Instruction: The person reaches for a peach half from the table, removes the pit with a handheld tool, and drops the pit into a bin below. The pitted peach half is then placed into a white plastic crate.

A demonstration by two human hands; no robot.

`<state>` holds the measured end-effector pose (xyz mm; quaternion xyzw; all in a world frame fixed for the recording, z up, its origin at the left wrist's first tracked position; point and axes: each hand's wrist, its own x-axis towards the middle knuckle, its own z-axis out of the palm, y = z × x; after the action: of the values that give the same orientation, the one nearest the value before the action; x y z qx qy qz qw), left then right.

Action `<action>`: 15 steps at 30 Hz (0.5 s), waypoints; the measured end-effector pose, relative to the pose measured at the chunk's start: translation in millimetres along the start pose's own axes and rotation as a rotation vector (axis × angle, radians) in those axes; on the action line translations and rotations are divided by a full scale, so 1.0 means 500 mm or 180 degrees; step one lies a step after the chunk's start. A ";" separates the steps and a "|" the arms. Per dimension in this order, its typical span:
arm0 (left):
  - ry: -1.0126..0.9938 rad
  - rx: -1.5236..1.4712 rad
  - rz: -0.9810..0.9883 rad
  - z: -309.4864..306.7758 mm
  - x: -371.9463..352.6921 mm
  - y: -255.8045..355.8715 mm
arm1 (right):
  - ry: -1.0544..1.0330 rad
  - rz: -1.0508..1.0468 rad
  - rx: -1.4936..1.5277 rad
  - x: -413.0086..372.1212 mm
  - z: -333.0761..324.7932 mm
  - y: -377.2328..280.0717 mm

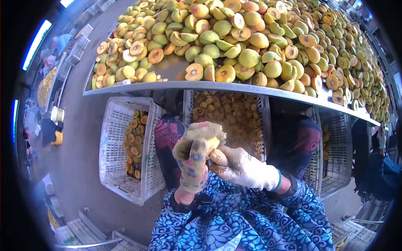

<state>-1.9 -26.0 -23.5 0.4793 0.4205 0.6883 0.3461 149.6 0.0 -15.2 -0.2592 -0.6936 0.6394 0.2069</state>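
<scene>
In the head view my left hand, in a patterned cloth glove, is raised over the crate between my knees. Its fingers curl around a yellow piece of peach, mostly covered by the glove. Pressed up against it is my right hand, wearing a white knit glove with a teal cuff and stained fingertips. The right fingers are closed, but whatever they grip is hidden. Beneath both hands, a white plastic crate holds many small fruit pieces.
Ahead, a metal table bears a heap of halved peaches. To the left stands a white crate with cut halves inside; another crate is on the right. Other people work at the far left and right edges.
</scene>
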 end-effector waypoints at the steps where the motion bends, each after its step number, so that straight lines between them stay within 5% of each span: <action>1: -0.0061 0.0118 -0.0209 -0.006 0.000 0.004 | -0.0081 -0.0149 0.0103 0.009 0.001 -0.007; 2: -0.0145 0.0234 -0.0412 -0.011 0.008 0.012 | -0.0643 0.0956 0.0970 -0.003 -0.025 -0.029; 4: -0.0276 -0.0149 -0.0725 -0.008 0.022 0.038 | -0.0919 0.1392 0.2044 -0.014 -0.023 -0.010; 8: -0.1060 0.0026 -0.0969 -0.033 0.058 0.031 | -0.0559 0.0803 0.0715 -0.004 -0.013 -0.005; 10: -0.1155 0.0125 -0.1229 -0.051 0.071 0.036 | -0.0965 0.1375 0.2183 -0.011 -0.015 -0.005; 12: -0.2270 0.0990 -0.0787 -0.067 0.103 0.047 | -0.1033 0.1436 0.2391 -0.012 -0.006 0.005; 15: -0.2445 0.0584 -0.1276 -0.084 0.116 0.041 | -0.1259 0.1673 0.3121 -0.009 0.002 0.004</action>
<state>-60.5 6.2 8.5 0.6380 0.4053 0.3392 0.5599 152.5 -3.4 -17.2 -0.1724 -0.2550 0.9514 0.0039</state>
